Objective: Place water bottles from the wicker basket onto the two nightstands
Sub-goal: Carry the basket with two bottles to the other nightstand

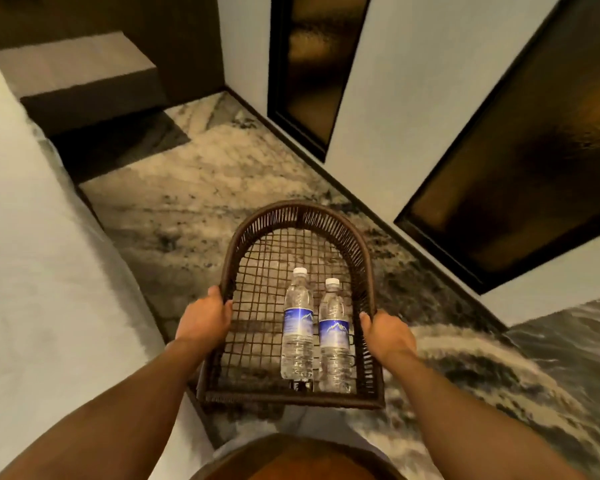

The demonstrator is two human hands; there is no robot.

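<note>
I hold a dark brown wicker basket (297,216) out in front of me, above the carpet. My left hand (203,315) grips its left rim and my right hand (388,332) grips its right rim. Two clear water bottles with white caps and blue labels lie side by side on the basket's open mesh bottom: one bottle (298,323) on the left, the other bottle (335,336) on the right. A dark nightstand (80,69) with a grey top stands at the upper left, beside the bed.
A bed with white linen (32,271) runs along the left side. Patterned grey and beige carpet (187,188) covers the floor ahead. A white wall with dark-framed amber glass panels (312,64) lines the right side.
</note>
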